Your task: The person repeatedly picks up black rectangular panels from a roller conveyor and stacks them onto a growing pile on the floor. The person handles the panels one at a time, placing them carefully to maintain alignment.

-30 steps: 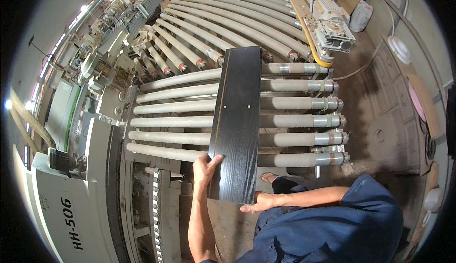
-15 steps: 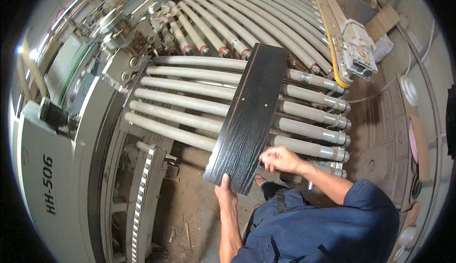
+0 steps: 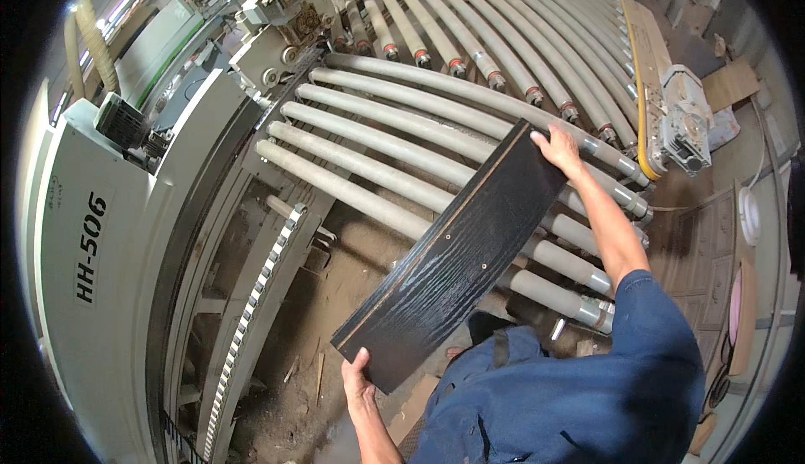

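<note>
A long black wood-grain panel (image 3: 457, 254) lies tilted across the grey conveyor rollers (image 3: 377, 162), its near end hanging past them. My left hand (image 3: 358, 376) grips the panel's near lower corner. My right hand (image 3: 555, 147) holds its far upper corner, arm stretched out in a blue sleeve. A thin pale edge strip runs along the panel's left side.
A white machine housing (image 3: 92, 296) stands at the left beside a toothed rail (image 3: 260, 296). A motor unit (image 3: 683, 129) and a yellow guard sit at the right end of the rollers. Dusty floor and wood scraps lie below.
The panel has swung from standing across the rollers to a diagonal tilt. My right hand moved from its middle right edge to the far corner; my left hand stays on the near end.
</note>
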A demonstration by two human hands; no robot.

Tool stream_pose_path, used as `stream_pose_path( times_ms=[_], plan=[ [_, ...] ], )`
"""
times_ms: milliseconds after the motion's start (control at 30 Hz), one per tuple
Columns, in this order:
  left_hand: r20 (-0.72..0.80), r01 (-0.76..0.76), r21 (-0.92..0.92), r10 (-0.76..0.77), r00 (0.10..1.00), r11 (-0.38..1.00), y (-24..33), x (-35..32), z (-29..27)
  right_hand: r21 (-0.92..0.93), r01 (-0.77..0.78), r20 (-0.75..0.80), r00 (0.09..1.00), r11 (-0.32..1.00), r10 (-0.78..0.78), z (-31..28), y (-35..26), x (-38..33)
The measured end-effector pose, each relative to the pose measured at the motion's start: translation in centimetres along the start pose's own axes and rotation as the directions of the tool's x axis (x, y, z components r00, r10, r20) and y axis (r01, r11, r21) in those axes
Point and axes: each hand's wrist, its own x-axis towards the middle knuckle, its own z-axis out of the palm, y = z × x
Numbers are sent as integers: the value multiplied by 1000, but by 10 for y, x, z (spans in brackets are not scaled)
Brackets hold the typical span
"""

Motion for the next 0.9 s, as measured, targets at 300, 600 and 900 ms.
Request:
stream_pose_path(
  times_ms=[300, 600, 900],
  plan=[
    [52, -229, 239, 223, 973, 944, 37, 25, 12, 426, -222, 423, 906, 877, 24, -43, 21, -13],
    [463, -579, 436, 379, 801, 689, 122, 105, 113, 975, -35, 29, 999, 219, 29, -130, 118, -77],
    [446, -560, 382, 385, 808, 735, 87, 126, 154, 1000, -5, 0, 989, 31, 150, -80, 259, -106]
  ],
)
